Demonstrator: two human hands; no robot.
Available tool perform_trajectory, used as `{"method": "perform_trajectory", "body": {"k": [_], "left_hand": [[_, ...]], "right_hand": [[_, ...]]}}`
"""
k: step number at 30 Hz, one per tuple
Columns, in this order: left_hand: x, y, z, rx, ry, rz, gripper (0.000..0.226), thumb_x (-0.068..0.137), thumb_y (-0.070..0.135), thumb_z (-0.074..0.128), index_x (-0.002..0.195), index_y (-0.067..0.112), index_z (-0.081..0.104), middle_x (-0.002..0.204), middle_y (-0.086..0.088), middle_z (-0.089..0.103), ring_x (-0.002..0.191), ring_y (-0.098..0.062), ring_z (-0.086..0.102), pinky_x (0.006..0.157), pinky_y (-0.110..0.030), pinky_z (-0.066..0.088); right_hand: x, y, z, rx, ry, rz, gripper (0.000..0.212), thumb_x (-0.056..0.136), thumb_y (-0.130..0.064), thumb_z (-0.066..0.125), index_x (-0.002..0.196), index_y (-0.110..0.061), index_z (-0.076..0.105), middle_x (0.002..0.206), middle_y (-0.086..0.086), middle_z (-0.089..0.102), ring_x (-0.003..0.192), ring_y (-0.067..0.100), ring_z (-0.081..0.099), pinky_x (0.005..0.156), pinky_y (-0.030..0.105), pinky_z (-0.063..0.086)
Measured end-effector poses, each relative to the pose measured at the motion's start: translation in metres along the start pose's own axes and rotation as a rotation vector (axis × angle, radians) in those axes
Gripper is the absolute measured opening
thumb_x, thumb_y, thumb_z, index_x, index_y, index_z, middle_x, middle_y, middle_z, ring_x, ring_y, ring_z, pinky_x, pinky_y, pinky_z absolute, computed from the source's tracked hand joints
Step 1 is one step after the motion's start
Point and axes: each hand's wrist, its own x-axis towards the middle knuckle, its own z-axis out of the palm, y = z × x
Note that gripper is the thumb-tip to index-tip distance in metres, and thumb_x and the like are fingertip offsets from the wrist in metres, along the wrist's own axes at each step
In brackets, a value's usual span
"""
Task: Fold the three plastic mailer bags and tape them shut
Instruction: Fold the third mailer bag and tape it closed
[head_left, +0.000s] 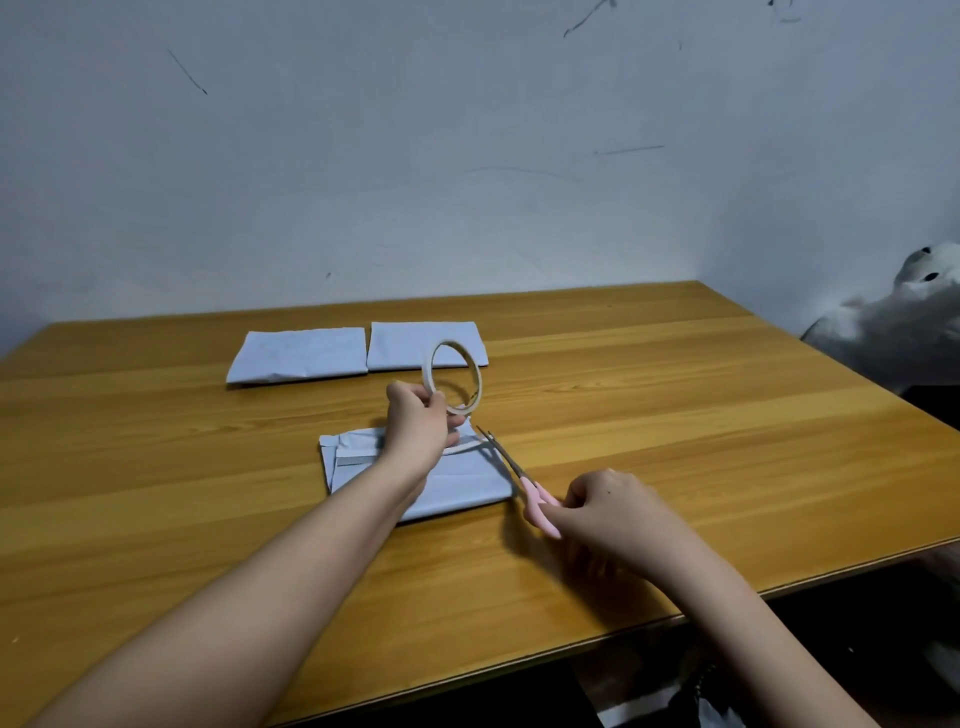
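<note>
The left hand (418, 423) has its grip closed on a roll of tape (456, 376), fingers and thumb pinching the near-left part of the ring so the roll stands upright on edge, lifted above the tabletop (675, 415). A strip of tape (462, 446) runs from the bottom of the roll down under this grip and lies across the nearest mailer bag (457, 480), which sits folded directly beneath the left hand and wrist.

The right hand (618, 519) has its grip curled around the pink handles of a pair of scissors (514, 470). The blades point away from this grip, up and to the left, with their tips just beside the strip of tape and just below the roll. How far apart the blades stand cannot be told. The scissors lie along the right edge of the nearest mailer bag, low over the tabletop.

Beyond the left grip, further back on the tabletop, lie two more folded bags side by side: the left folded bag (298, 356) well beyond and to the left of the grip, and the right folded bag (405, 344) straight beyond it, partly seen through the ring of the roll. Their edges nearly touch.

Far to the right of the right grip, off the tabletop, a grey and white plush toy (904, 322) leans against the wall (467, 156).
</note>
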Motion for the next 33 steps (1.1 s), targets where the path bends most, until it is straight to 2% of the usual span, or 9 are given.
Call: {"method": "perform_trajectory", "body": {"k": [3,13,16,20,23,25,27,30,33], "left_hand": [[-0.002,0.0,0.001,0.012,-0.005,0.0,0.013,0.101,0.014,0.038,0.089,0.016,0.034,0.092,-0.004,0.049,0.088,-0.022,0.068,0.077,-0.036,0.057],[-0.008,0.002,0.0,0.06,-0.011,0.03,0.004,0.101,0.014,0.039,0.101,0.012,0.036,0.09,-0.001,0.051,0.085,-0.021,0.067,0.079,-0.032,0.055],[-0.008,0.004,-0.001,0.023,-0.026,0.006,0.004,0.101,0.015,0.038,0.102,0.012,0.035,0.093,-0.002,0.052,0.083,-0.019,0.067,0.077,-0.03,0.055],[-0.006,0.009,-0.003,-0.076,-0.041,-0.023,0.008,0.101,0.016,0.041,0.105,0.011,0.038,0.094,-0.007,0.059,0.087,-0.02,0.069,0.086,-0.036,0.055],[-0.007,0.017,-0.003,-0.112,-0.082,-0.021,0.013,0.1,0.017,0.046,0.108,0.007,0.044,0.096,-0.01,0.064,0.084,-0.018,0.07,0.081,-0.035,0.057],[-0.008,0.023,-0.003,-0.1,-0.121,-0.002,0.006,0.098,0.017,0.051,0.1,0.011,0.049,0.097,-0.008,0.064,0.082,-0.017,0.071,0.077,-0.038,0.057],[-0.009,0.029,0.0,-0.026,-0.15,0.049,0.006,0.095,0.015,0.056,0.094,0.014,0.05,0.096,-0.005,0.065,0.08,-0.015,0.071,0.07,-0.037,0.057],[-0.009,0.033,0.011,0.135,-0.194,0.182,0.012,0.091,0.011,0.062,0.086,0.016,0.052,0.088,-0.005,0.066,0.075,-0.013,0.069,0.05,-0.024,0.05],[-0.008,0.037,0.032,0.42,-0.231,0.353,0.018,0.084,0.012,0.068,0.078,0.019,0.053,0.08,0.002,0.065,0.071,-0.013,0.066,0.054,-0.026,0.05]], "right_hand": [[0.0,0.0,0.001,-0.004,0.003,-0.003,0.048,0.078,-0.055,0.053,0.066,-0.01,0.065,0.068,0.011,0.071,0.068,0.026,0.068,0.07,0.038,0.058],[0.004,0.011,-0.009,-0.071,0.026,0.053,0.05,0.079,-0.06,0.048,0.071,-0.014,0.064,0.073,0.007,0.071,0.075,0.026,0.068,0.078,0.034,0.055],[0.007,0.015,-0.012,-0.072,0.061,0.074,0.044,0.076,-0.059,0.048,0.071,-0.017,0.064,0.074,0.003,0.07,0.076,0.025,0.068,0.077,0.035,0.056],[0.012,0.02,-0.02,-0.028,0.112,0.079,0.033,0.077,-0.051,0.055,0.076,-0.02,0.067,0.073,0.001,0.071,0.073,0.023,0.068,0.075,0.039,0.057],[0.016,0.025,-0.025,-0.029,0.168,0.081,0.024,0.079,-0.045,0.058,0.078,-0.023,0.066,0.074,-0.001,0.071,0.074,0.021,0.068,0.076,0.038,0.056],[0.019,0.03,-0.027,-0.019,0.218,0.089,0.022,0.08,-0.041,0.059,0.074,-0.022,0.067,0.067,-0.003,0.071,0.068,0.017,0.068,0.073,0.034,0.056],[0.024,0.037,-0.03,-0.019,0.253,0.102,0.022,0.081,-0.039,0.06,0.07,-0.021,0.066,0.059,-0.005,0.069,0.061,0.013,0.067,0.068,0.028,0.054],[0.034,0.05,-0.038,-0.05,0.293,0.136,0.025,0.082,-0.039,0.06,0.066,-0.021,0.065,0.058,-0.005,0.068,0.062,0.016,0.067,0.067,0.029,0.054],[0.046,0.066,-0.047,-0.11,0.324,0.168,0.031,0.082,-0.041,0.059,0.06,-0.02,0.065,0.059,-0.002,0.068,0.063,0.02,0.067,0.068,0.034,0.057]]}}
